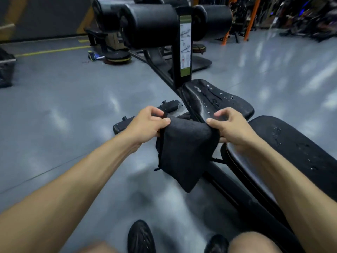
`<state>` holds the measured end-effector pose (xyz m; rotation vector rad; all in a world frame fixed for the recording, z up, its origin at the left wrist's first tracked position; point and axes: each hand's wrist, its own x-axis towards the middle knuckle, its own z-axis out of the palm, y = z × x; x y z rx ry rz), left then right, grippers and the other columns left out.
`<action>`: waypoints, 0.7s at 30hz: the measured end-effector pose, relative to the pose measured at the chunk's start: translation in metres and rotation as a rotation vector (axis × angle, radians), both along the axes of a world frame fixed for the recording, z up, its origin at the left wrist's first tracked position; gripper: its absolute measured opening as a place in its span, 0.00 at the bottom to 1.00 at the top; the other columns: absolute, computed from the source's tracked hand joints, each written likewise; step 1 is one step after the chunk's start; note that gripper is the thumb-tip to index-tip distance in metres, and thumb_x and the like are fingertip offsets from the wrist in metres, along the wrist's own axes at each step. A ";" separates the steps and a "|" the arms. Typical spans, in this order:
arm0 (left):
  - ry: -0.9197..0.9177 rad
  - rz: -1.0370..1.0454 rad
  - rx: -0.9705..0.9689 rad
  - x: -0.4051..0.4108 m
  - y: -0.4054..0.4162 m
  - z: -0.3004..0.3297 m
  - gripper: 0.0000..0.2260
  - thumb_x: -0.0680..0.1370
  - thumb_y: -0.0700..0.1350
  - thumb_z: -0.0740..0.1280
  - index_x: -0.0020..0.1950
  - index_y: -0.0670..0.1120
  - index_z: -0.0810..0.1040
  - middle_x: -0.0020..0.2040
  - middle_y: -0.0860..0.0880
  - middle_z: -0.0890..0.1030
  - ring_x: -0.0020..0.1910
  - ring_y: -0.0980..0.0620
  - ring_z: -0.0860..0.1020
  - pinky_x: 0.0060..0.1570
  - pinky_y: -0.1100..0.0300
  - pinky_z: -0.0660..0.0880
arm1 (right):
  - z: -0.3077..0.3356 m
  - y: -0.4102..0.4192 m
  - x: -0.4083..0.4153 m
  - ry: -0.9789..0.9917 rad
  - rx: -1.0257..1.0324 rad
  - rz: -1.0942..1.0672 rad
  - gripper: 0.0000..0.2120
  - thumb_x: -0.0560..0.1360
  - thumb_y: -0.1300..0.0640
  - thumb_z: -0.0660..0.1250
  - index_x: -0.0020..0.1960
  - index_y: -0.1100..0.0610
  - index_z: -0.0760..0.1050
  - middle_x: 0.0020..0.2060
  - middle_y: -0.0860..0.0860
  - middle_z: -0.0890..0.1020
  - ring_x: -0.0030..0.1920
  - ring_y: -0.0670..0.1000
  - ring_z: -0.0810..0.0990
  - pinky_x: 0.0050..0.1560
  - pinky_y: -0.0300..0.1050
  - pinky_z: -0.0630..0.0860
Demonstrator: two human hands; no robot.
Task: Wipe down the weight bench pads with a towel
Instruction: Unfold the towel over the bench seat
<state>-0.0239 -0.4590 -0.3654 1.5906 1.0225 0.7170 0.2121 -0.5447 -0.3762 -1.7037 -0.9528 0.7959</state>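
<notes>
Grey glossy floor [63,99] fills the left side, with a black bin [6,70] at its edge and weight plates [117,58] farther back. Left hand [145,125] pinches the upper left corner of a dark grey towel [184,150] between thumb and curled fingers [155,114]. The towel hangs folded in the air between both hands, its lower corner pointing at the floor. Beyond the fingers rise black roller pads [151,24] and an upright post with a green-bordered instruction label [185,46]; its writing is too small to read. Right hand [231,128] pinches the towel's upper right corner, fingers curled. Just past those fingers sits the black seat pad [218,99], speckled with droplets; right of them, the long back pad [295,148], also wet.
</notes>
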 end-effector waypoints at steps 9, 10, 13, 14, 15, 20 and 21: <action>0.119 -0.245 0.126 0.028 0.056 0.003 0.14 0.74 0.38 0.76 0.58 0.48 0.83 0.42 0.49 0.87 0.45 0.53 0.84 0.55 0.58 0.78 | 0.012 0.024 0.029 -0.400 -0.020 0.348 0.21 0.66 0.53 0.82 0.57 0.46 0.81 0.51 0.47 0.85 0.52 0.49 0.83 0.60 0.50 0.78; 0.155 -0.256 0.183 0.031 0.062 0.000 0.15 0.73 0.39 0.78 0.57 0.50 0.83 0.37 0.56 0.85 0.41 0.55 0.83 0.52 0.60 0.77 | 0.010 0.031 0.031 -0.480 -0.057 0.347 0.21 0.66 0.52 0.81 0.56 0.45 0.80 0.51 0.46 0.84 0.52 0.48 0.83 0.60 0.51 0.78; 0.305 -0.281 0.410 0.042 0.084 -0.014 0.14 0.72 0.46 0.79 0.55 0.56 0.84 0.33 0.57 0.77 0.34 0.57 0.76 0.44 0.56 0.76 | -0.002 0.046 0.033 -0.666 -0.157 0.340 0.18 0.66 0.51 0.80 0.55 0.44 0.81 0.50 0.45 0.82 0.51 0.46 0.80 0.57 0.47 0.75; 0.364 -0.298 0.486 0.045 0.092 -0.018 0.12 0.72 0.49 0.79 0.54 0.57 0.83 0.35 0.56 0.77 0.34 0.58 0.76 0.43 0.57 0.76 | -0.008 0.049 0.034 -0.700 -0.164 0.337 0.17 0.67 0.51 0.79 0.54 0.44 0.81 0.49 0.44 0.82 0.51 0.45 0.79 0.55 0.44 0.75; 0.411 -0.319 0.556 0.048 0.101 -0.023 0.10 0.73 0.51 0.78 0.52 0.59 0.83 0.36 0.56 0.76 0.35 0.59 0.75 0.41 0.60 0.73 | -0.014 0.052 0.034 -0.724 -0.161 0.337 0.17 0.67 0.51 0.79 0.54 0.44 0.81 0.48 0.43 0.82 0.50 0.45 0.79 0.53 0.42 0.74; 0.483 -0.502 0.718 0.067 0.152 -0.038 0.06 0.76 0.59 0.71 0.50 0.60 0.82 0.47 0.58 0.72 0.48 0.61 0.72 0.45 0.63 0.67 | -0.041 0.071 0.048 -0.819 -0.108 0.250 0.13 0.71 0.46 0.75 0.54 0.44 0.80 0.45 0.43 0.78 0.47 0.45 0.77 0.50 0.43 0.72; 0.482 -0.562 0.707 0.072 0.163 -0.039 0.07 0.77 0.61 0.69 0.50 0.61 0.81 0.51 0.60 0.73 0.53 0.61 0.73 0.49 0.62 0.69 | -0.043 0.075 0.054 -0.837 -0.113 0.235 0.13 0.71 0.44 0.74 0.54 0.44 0.80 0.45 0.43 0.76 0.47 0.45 0.76 0.49 0.44 0.72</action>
